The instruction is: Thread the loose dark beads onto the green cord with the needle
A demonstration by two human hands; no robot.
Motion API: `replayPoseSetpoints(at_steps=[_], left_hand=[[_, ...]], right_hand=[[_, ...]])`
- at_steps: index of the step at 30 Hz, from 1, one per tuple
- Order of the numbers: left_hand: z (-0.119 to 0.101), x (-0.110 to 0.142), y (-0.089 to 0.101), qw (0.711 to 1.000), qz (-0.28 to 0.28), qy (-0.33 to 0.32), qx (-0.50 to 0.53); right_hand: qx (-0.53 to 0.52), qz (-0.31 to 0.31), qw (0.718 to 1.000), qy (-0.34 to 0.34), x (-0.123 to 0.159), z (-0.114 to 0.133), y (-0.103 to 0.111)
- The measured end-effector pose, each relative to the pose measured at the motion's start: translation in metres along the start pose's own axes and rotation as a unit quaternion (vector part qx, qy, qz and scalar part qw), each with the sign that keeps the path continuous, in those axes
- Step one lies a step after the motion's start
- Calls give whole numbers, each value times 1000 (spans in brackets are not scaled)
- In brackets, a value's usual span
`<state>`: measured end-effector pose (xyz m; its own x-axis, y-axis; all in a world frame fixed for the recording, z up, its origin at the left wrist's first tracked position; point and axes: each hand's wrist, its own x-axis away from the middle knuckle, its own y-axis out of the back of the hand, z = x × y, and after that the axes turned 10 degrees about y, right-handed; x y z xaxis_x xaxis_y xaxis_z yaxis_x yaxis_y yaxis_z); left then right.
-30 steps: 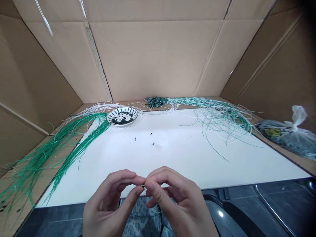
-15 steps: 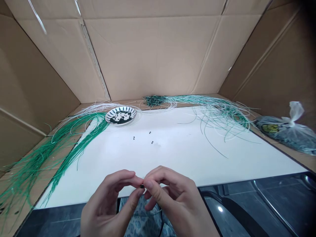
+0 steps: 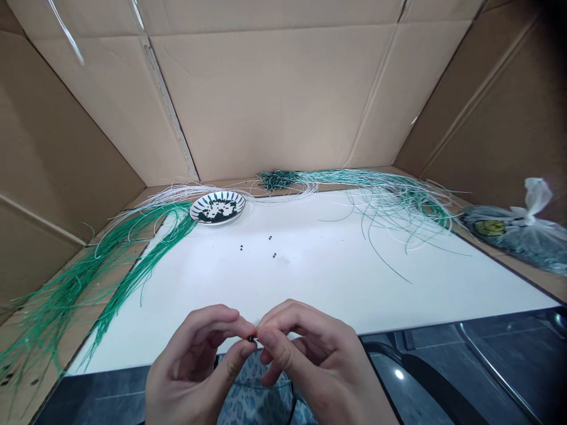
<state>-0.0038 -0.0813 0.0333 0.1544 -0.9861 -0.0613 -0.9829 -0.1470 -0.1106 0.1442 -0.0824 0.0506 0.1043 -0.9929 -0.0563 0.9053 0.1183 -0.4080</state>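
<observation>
Green and white cords [image 3: 133, 260] lie in long loose hanks over the near-left edge of a white board [image 3: 336, 283], and more trail off to the right in a tangle [image 3: 398, 203]. At the far side, a dense dark bunch [image 3: 274, 180] sits on the strands, apparently beads already gathered there, though it is too small to be sure. A white plate with a dark striped rim [image 3: 217, 195] at the far left holds a good heap of dark beads, so plenty appear left to handle. Four loose beads [image 3: 270, 238] lie apart on the bare board, well in front of the plate. Near the board's near edge, a small dark bead [image 3: 251, 339] sits between both hands, held up in the air. The left hand [image 3: 195, 354] and right hand [image 3: 310, 354] curl inward, each pinching it between thumb and forefinger, their fingertips [image 3: 241, 328] pressed close around it, with the other fingers folded beneath. Whether a cord runs through the bead is hidden. A knotted plastic bag [image 3: 509, 239] of dark contents rests at the far right, against a cardboard wall [image 3: 266, 100].
</observation>
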Motion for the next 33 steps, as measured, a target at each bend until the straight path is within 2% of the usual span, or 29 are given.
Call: replayPoseSetpoints(at_steps=[4, 6, 15, 21, 24, 29, 31, 33], left_hand=[[-8, 4, -16, 995, -88, 12, 34], [-11, 6, -21, 994, -106, 19, 36], [-11, 7, -20, 994, -102, 27, 35], [-7, 9, -19, 995, -97, 6, 4], [-4, 5, -11, 996, -72, -27, -44], [1, -6, 8, 982, 73, -92, -147], [1, -8, 10, 977, 97, -101, -161], [1, -8, 8, 975, 98, -98, -174]], right_hand=[[15, 6, 1000, 5, 0, 0, 1], [19, 6, 1000, -2, 0, 2, 1], [17, -3, 1000, -8, 0, 3, 0], [64, 7, 998, 3, 0, 6, 1], [101, 8, 995, 11, -2, 7, 4], [93, 11, 996, 6, -6, 5, 9], [104, 6, 995, 7, -7, 5, 10], [128, 7, 992, 10, -9, 5, 12]])
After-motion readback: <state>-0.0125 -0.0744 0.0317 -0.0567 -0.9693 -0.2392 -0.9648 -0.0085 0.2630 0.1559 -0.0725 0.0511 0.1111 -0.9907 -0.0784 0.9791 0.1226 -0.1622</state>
